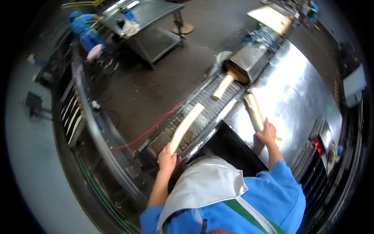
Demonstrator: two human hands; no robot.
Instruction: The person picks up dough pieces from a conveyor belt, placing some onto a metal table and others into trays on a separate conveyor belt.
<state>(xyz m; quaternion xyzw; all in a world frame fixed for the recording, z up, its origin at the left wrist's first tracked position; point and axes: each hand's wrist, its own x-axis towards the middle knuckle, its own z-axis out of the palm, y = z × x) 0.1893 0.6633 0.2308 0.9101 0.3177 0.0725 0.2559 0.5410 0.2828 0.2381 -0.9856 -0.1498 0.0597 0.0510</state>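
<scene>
My left hand [167, 159] grips the near end of a long, pale dough roll [186, 126] lying on a metal mesh conveyor belt [161, 138]. A second pale dough roll [223, 87] lies farther up the belt, just below the outlet of a steel machine. On the shiny steel table to the right, my right hand [267, 134] is closed over the near part of a pair of pale dough rolls [255, 111] lying side by side. Its fingers partly hide them, and a bit of dough shows beyond the hand.
The steel machine housing [251, 58] sits over the belt's far end. A display with red digits [317, 146] stands right of the steel table [298, 89]. Across the floor, a person in blue [83, 29] is beside another metal table [156, 15]. A curved metal rail [91, 124] runs along the left.
</scene>
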